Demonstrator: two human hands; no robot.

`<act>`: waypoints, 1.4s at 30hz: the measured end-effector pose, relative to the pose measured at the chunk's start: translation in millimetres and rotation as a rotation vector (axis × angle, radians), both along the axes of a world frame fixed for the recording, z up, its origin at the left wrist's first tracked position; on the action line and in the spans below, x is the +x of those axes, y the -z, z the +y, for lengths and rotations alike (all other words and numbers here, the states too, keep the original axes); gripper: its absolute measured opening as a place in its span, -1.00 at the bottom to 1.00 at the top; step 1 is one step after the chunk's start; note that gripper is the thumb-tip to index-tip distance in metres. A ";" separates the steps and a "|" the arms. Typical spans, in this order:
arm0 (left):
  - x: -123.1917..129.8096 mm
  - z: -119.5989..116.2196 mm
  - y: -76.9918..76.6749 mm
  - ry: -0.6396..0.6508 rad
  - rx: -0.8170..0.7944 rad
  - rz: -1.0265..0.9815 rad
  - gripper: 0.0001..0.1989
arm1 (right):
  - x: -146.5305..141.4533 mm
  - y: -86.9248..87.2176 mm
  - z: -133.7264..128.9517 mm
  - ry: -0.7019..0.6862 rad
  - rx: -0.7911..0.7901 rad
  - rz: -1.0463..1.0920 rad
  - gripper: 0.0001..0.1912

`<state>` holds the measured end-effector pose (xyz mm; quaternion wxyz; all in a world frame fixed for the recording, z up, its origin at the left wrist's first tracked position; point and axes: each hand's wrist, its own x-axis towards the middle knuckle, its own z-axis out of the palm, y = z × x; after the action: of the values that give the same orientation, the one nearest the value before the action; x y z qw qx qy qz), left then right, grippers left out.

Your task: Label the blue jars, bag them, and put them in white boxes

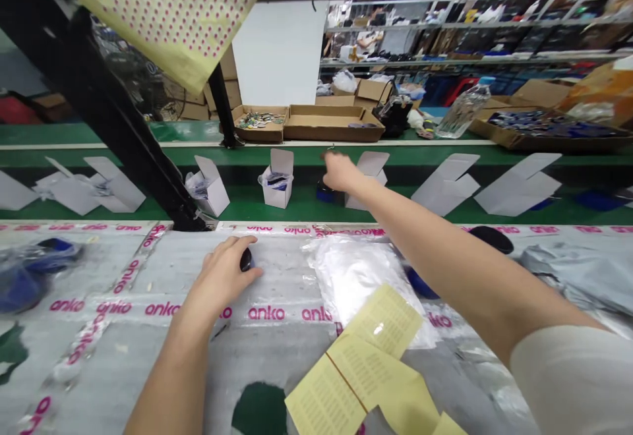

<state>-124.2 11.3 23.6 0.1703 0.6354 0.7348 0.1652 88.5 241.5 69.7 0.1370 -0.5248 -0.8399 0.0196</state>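
My left hand rests low over the taped grey worktop, thumb and forefinger curved about a small dark round object; the palm hides part of it. Reaching forward over the green conveyor belt, my right hand has its fingers curled down onto a dark blue item, whose exact kind I cannot make out. Left of that item stands an open white box with a bagged blue thing inside. Another open white box is partly behind my right wrist.
Several more open white boxes line the belt. On the worktop lie clear plastic bags, yellow sticker sheets and bagged blue items. Beyond are cardboard trays and a bottle. A black post slants at left.
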 end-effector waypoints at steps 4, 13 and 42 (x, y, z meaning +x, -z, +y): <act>9.1 -2.0 -4.0 -0.066 0.248 -0.024 -0.50 | 7.6 24.4 -1.5 -0.035 -0.243 0.006 -0.63; 63.9 -6.2 4.7 0.204 0.494 -0.445 -0.40 | 45.5 4.0 -86.9 -0.527 -0.609 0.390 -0.22; 96.1 -12.8 7.7 0.386 0.284 -0.344 -0.32 | 147.7 49.4 -251.3 -0.216 -0.499 0.390 -0.67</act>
<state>-28.1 -1.5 15.9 0.2302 0.7436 0.5302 0.3361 236.2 -9.8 20.3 0.1594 -0.4368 -0.8179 0.3391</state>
